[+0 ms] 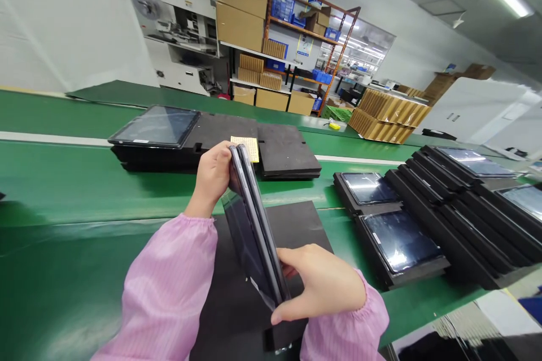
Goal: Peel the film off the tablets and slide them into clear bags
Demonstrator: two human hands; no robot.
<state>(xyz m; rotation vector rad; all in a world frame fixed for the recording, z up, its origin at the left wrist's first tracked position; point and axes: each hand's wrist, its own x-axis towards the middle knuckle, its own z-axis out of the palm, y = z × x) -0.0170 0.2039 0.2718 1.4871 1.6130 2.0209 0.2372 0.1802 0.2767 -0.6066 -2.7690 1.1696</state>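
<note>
Two tablets (259,231) stand on edge, face to face with a thin gap between them, held over a black foam mat (298,225). My left hand (215,174) grips their far upper end, its fingers partly hidden behind them. At the near lower end, my right hand (319,282) closes on them with the thumb on the near edge. A glossy screen faces left on the left one. Just beyond my left hand, a yellow label sheet (246,148) with rows of small marks lies on black foam trays (228,127).
Another tablet (158,126) lies on the left tray stack. To the right, several black foam trays (444,203) hold tablets such as this one (400,240). Cardboard dividers (389,115) stand at the back of the green bench (63,180). Behind is an orange shelf rack (305,25).
</note>
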